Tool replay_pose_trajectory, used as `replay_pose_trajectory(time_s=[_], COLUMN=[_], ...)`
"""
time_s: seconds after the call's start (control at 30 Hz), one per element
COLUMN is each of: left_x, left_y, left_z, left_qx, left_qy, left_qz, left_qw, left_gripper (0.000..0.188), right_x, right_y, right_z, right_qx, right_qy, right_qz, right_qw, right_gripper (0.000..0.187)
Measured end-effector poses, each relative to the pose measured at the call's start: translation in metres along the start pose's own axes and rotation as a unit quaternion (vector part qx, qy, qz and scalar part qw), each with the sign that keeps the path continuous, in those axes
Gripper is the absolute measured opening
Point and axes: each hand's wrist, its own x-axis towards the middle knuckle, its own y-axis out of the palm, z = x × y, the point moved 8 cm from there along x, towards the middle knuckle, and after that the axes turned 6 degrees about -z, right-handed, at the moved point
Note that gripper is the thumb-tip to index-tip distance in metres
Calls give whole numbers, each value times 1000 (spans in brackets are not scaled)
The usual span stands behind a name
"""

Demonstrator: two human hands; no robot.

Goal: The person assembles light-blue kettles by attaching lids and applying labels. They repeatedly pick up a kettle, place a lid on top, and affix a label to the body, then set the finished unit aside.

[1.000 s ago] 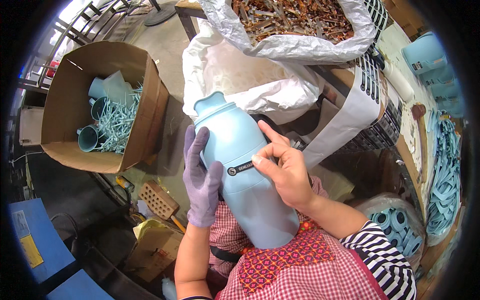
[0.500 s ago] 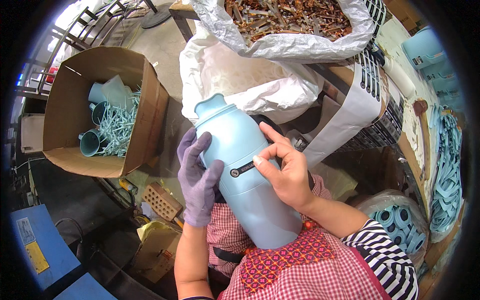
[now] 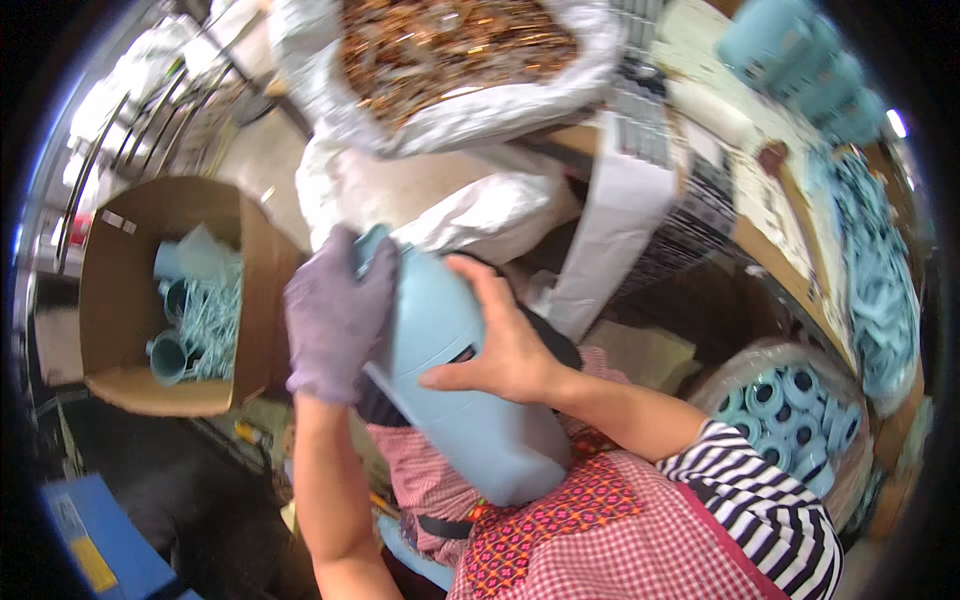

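A light-blue plastic jug body (image 3: 435, 325) leans across my lap, its spout end up and away from me and its broad base against my apron. My left hand (image 3: 340, 315), in a purple-grey glove, is closed around the neck beside the spout, thumb over the near side; blur softens its fingers. My bare right hand (image 3: 500, 345) wraps the jug's right side, with the thumb across the front. It covers most of a small dark label (image 3: 464, 354). At the jug's left edge, below the glove, a pale strip (image 3: 392, 392) sticks out, its kind unclear.
A cardboard box (image 3: 150, 402) with light-blue plastic scraps stands at left. Ahead are a white sack (image 3: 300, 50) of coppery metal pieces and another white sack (image 3: 500, 205). On the right are a hammer (image 3: 790, 185), several blue jugs (image 3: 770, 45) and a clear bag (image 3: 712, 392) of ring-shaped parts.
The view has shifted, so the surroundings sit differently. My left hand has moved from beside the jug to grip its neck. My right hand has gone from a loose pinch by the label to wrapping the side.
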Motion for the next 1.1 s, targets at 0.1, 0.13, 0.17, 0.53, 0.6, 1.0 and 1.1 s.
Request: replay_pose_trajectory(time_s=[0.1, 0.13, 0.17, 0.53, 0.6, 1.0, 1.1], left_x=[-10, -8, -8, 4, 7, 36, 34], left_y=[-9, -9, -11, 21, 33, 85, 88], left_z=[-10, -3, 10, 73, 70, 105, 114], left_qx=[-38, -114, -184, -315, -355, -228, -209], left_qy=[8, 3, -9, -126, -147, -206, -224], left_qz=[15, 22, 28, 100, 79, 54, 68], left_qw=[999, 993, 982, 936, 920, 950, 950], left_gripper=[40, 42, 43, 33, 34, 52, 55], right_x=[2, 5, 4, 36, 48, 62, 75], right_y=[-21, -31, -40, -435, -438, -450, -457], right_z=[-14, -37, -60, -77, -91, -128, -143], right_qx=[156, 218, 284, -374, -390, -162, -224], right_qy=[-1, 44, 83, -107, -73, -78, 2], right_qz=[75, 60, 51, -381, -353, -313, -337], right_qw=[985, 973, 954, 839, 847, 933, 914], right_gripper=[97, 85, 73, 20, 22, 30, 27])
